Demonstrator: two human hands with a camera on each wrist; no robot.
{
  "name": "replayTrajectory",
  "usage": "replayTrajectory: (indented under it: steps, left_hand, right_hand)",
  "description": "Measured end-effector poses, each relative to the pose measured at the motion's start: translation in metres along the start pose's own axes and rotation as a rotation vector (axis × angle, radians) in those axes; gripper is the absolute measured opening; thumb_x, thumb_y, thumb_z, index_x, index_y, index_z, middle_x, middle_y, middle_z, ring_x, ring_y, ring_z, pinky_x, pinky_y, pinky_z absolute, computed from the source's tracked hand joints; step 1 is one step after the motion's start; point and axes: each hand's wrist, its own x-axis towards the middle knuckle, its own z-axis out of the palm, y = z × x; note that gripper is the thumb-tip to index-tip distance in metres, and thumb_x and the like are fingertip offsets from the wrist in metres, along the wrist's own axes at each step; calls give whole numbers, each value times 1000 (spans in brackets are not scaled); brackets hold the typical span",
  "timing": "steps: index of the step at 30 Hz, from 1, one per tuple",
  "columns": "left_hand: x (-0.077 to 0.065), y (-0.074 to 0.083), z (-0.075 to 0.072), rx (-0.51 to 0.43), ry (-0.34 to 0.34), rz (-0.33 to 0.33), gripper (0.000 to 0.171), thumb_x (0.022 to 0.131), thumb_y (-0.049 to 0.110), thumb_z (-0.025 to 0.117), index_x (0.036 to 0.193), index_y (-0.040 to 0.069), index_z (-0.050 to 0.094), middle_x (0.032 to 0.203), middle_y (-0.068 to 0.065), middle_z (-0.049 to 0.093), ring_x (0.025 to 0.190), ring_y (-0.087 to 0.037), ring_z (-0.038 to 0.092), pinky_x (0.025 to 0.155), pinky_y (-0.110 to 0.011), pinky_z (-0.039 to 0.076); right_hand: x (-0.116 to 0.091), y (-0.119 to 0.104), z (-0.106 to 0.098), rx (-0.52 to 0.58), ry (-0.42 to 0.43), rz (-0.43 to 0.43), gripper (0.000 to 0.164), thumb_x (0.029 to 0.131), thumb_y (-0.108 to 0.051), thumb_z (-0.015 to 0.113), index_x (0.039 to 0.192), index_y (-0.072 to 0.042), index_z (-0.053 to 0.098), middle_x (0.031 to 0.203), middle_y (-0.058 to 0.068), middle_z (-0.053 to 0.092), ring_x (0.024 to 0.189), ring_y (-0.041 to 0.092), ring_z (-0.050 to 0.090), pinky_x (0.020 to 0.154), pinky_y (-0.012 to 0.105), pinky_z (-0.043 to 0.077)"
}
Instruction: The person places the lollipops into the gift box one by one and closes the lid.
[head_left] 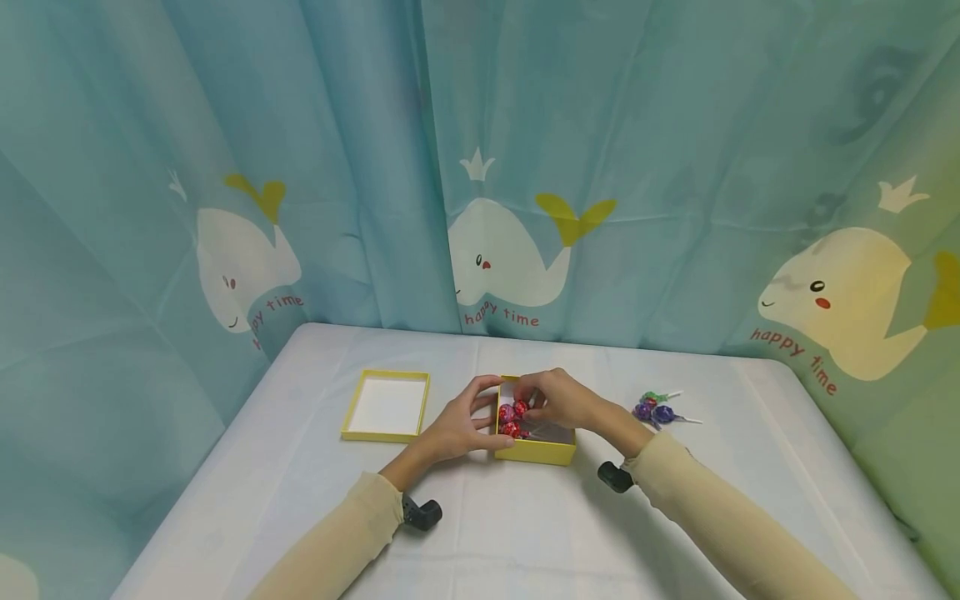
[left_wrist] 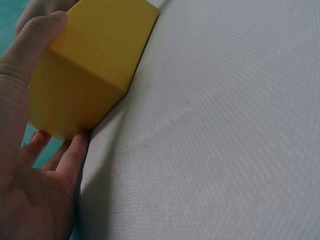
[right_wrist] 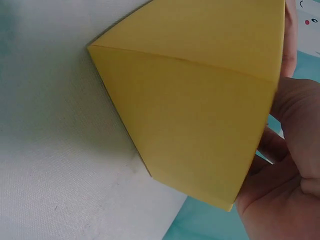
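An open yellow box (head_left: 534,452) stands on the table with several red and pink lollipops (head_left: 511,429) gathered at its left side. My left hand (head_left: 453,429) steadies the box from the left, its thumb at the front corner and its fingers along the side; the left wrist view shows this grip on the yellow box (left_wrist: 85,75) too. Over the box's right side reaches my right hand (head_left: 561,402), fingertips down inside, pinching a red lollipop (head_left: 521,408). In the right wrist view the box wall (right_wrist: 185,115) hides those fingertips.
A yellow-rimmed lid (head_left: 387,406), white inside, lies left of the box. Several purple and green lollipops (head_left: 663,414) lie to the right. A white cloth covers the table (head_left: 480,533); a blue-green curtain (head_left: 375,167) with whales hangs behind it.
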Motion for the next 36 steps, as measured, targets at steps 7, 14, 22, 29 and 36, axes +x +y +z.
replayTrajectory:
  steps: [7, 14, 22, 29, 36]
  left_hand:
    - [0, 0, 0, 3, 7, -4, 90, 81, 15, 89, 153, 22, 36, 164, -2, 30, 150, -28, 36, 110, -35, 49]
    - [1, -1, 0, 12, 6, 0, 90, 82, 16, 89, 154, 22, 35, 164, -3, 30, 150, -28, 35, 109, -34, 49]
    - [0, -1, 0, 7, 1, 5, 90, 82, 14, 89, 154, 20, 35, 164, -4, 30, 150, -28, 35, 109, -34, 50]
    - [0, 1, 0, 7, -1, 5, 90, 82, 15, 89, 154, 20, 34, 164, -4, 30, 150, -29, 35, 109, -34, 49]
    - [-1, 1, 0, 8, -4, 6, 91, 82, 15, 88, 155, 19, 34, 165, -6, 29, 150, -32, 35, 109, -35, 49]
  right_hand:
    - [0, 0, 2, -23, 12, -15, 21, 85, 2, 82, 103, -5, 72, 93, 1, 70, 82, 11, 66, 76, 24, 62]
    - [0, -2, 2, -41, 1, -27, 21, 84, 5, 81, 101, -4, 73, 97, 4, 71, 83, 15, 67, 74, 27, 62]
    - [1, 0, 4, -50, -1, -36, 21, 83, 4, 82, 99, -5, 73, 95, 4, 70, 81, 15, 66, 72, 25, 60]
    - [0, 0, 5, -52, -1, -34, 22, 83, 3, 83, 100, -5, 72, 96, 4, 69, 82, 16, 66, 72, 23, 59]
    - [-1, -2, 2, -38, -23, -32, 21, 84, 1, 83, 101, -5, 72, 95, 4, 69, 81, 16, 66, 71, 21, 58]
